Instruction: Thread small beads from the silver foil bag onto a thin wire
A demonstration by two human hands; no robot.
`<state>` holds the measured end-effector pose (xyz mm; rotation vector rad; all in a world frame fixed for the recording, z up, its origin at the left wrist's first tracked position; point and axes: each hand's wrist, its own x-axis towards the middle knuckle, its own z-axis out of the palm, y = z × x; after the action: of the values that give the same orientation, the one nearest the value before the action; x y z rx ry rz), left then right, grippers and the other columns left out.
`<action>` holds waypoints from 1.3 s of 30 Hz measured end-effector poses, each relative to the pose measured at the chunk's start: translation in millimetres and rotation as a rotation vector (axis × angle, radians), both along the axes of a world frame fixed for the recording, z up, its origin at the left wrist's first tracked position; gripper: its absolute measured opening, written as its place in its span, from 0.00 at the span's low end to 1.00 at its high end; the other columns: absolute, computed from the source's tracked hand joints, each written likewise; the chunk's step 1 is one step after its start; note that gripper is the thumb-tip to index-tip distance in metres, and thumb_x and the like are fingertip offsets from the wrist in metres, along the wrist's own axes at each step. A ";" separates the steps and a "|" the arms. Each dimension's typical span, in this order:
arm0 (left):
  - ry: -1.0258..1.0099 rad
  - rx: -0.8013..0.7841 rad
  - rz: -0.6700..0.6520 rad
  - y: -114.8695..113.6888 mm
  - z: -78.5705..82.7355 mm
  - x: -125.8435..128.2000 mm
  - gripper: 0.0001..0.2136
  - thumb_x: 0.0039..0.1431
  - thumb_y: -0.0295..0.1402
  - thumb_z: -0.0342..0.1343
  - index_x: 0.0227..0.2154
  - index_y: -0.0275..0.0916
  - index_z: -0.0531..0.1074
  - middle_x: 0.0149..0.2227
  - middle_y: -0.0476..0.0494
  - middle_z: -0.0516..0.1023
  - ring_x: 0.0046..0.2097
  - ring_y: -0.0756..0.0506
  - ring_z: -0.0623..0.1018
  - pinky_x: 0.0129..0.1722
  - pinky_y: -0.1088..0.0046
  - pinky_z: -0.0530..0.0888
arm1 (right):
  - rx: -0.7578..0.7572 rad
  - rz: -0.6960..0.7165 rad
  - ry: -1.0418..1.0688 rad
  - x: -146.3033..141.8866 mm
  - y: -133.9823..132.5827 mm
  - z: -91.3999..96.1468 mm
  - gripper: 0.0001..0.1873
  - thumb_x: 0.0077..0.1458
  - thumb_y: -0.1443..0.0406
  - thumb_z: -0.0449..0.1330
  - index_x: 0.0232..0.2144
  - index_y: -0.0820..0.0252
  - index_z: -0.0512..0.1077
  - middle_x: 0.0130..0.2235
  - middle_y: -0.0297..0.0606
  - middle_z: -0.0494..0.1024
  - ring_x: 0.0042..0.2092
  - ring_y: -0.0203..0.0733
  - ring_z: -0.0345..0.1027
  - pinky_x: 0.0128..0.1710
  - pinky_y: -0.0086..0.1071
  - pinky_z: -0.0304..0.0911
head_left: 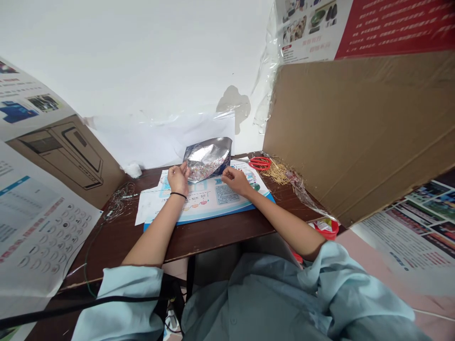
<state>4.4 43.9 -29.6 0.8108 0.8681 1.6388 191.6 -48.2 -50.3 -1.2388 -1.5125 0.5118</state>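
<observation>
Quick look at this desk setup: everything sits around a crinkled silver foil pouch (208, 159), propped up on a printed blue-and-white mat (209, 196), with some shiny bits visible at its opening. Its long axis runs across between the two hands, tilting up toward the right end.

The left hand (178, 179), with a black hair tie (178, 195) on the wrist, is just left of the pouch and is the nearer of the two. Its fingers (185, 169) stand pressed together and curl up against the pouch's lower left corner. I can't tell if the thumb is pinching behind the foil. The right hand (235, 181) is just right of the pouch, fingers (226, 174) curled inward at its lower right edge. They're either barely touching it or just short, and from this angle I can't tell which.

Just right of the pouch are red-handled scissors (259, 163) and, beside them, a messy heap of thin brass pins (279, 172). Further right of the pouch, a big cardboard sheet (355, 128) stands up, and a tangle of fine wire (119, 201) lies well to the left, on the dark wooden table (216, 237).
</observation>
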 end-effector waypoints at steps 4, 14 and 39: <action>0.048 -0.005 0.081 5.6 -4.5 1.1 0.07 0.62 0.29 0.46 0.28 0.42 0.58 0.35 0.46 0.78 0.48 0.51 0.77 0.48 0.73 0.72 | -0.008 -0.024 -0.040 0.4 0.8 -1.0 0.03 0.48 0.64 0.54 0.24 0.56 0.63 0.23 0.28 0.66 0.27 0.34 0.58 0.30 0.29 0.54; 0.235 0.029 0.138 12.5 -15.3 -0.4 0.05 0.60 0.30 0.47 0.28 0.41 0.60 0.36 0.48 0.78 0.42 0.53 0.77 0.41 0.79 0.70 | -0.146 -0.254 -0.322 6.4 6.2 -8.9 0.05 0.47 0.69 0.55 0.24 0.56 0.62 0.26 0.33 0.70 0.31 0.38 0.61 0.29 0.30 0.50; 0.846 0.210 -0.707 -44.3 -13.3 20.7 0.15 0.51 0.46 0.58 0.25 0.37 0.70 0.17 0.49 0.72 0.19 0.51 0.69 0.21 0.76 0.66 | 0.024 0.101 -0.163 -2.1 1.4 -4.5 0.14 0.56 0.55 0.59 0.38 0.60 0.71 0.33 0.35 0.77 0.35 0.37 0.69 0.37 0.31 0.60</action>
<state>25.1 -0.4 -42.9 1.7848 0.8187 0.7345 189.4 -46.8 -54.8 -1.2134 -1.7207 0.4665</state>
